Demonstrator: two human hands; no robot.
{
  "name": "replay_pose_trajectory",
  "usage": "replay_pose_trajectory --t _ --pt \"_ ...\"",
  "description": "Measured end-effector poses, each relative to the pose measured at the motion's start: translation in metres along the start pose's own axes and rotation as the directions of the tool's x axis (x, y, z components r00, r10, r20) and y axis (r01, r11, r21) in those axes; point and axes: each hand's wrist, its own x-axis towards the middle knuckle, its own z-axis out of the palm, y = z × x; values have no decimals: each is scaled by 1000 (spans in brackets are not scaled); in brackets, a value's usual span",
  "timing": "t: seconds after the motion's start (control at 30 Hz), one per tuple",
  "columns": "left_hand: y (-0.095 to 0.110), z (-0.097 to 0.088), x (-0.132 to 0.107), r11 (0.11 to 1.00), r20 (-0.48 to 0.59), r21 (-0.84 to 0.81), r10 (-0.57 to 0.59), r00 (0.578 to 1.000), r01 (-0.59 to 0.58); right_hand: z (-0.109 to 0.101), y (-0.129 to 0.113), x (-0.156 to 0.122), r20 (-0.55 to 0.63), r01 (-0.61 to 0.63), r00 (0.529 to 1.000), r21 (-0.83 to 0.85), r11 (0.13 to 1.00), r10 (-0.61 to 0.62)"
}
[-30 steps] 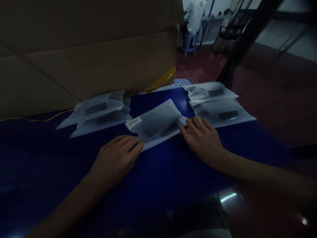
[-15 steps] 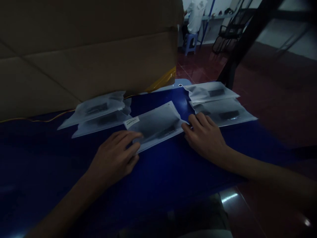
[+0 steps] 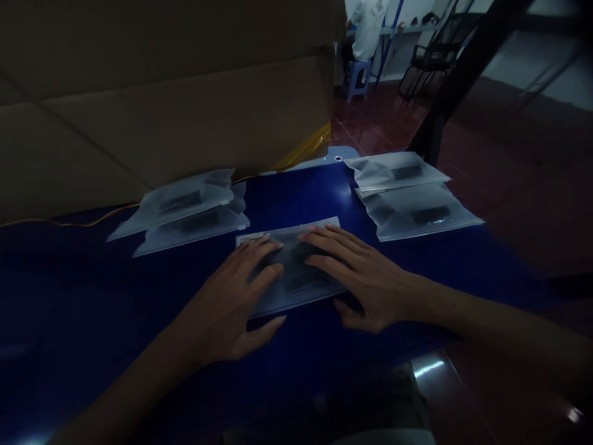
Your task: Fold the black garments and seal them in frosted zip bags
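A frosted plastic bag (image 3: 296,290) with a dark item inside lies flat on the blue table (image 3: 139,309) in front of me. My left hand (image 3: 231,296) rests on its left half with the fingers stretched out flat. My right hand (image 3: 361,278) lies on its right half, fingers spread and pointing left. Both hands press the bag down and hold nothing.
Two stacked frosted bags (image 3: 185,210) lie at the left under a large cardboard box (image 3: 162,93). Two more bags (image 3: 407,191) lie at the right near the table edge. A yellow cord (image 3: 111,213) runs along the box. A seated person (image 3: 365,31) is far behind.
The bag was tilted and pinched at its two ends; it now lies flat and nearer to me, with both hands moved onto its top, palms down.
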Motion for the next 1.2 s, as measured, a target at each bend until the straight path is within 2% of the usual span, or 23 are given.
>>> replay_pose_trajectory --t 0.1,0.37,0.97,1.2 --pt "2 8 2 999 -20 27 -31 999 31 7 -1 2 68 -43 997 -50 998 46" --pt "4 21 4 994 97 92 -61 993 52 15 0 3 114 -80 990 -75 994 88" --pt "2 18 3 992 153 127 -25 988 5 14 1 2 160 -83 983 -10 996 84" --pt "4 18 2 986 164 166 -24 986 -4 8 5 2 262 -121 961 109 987 89"
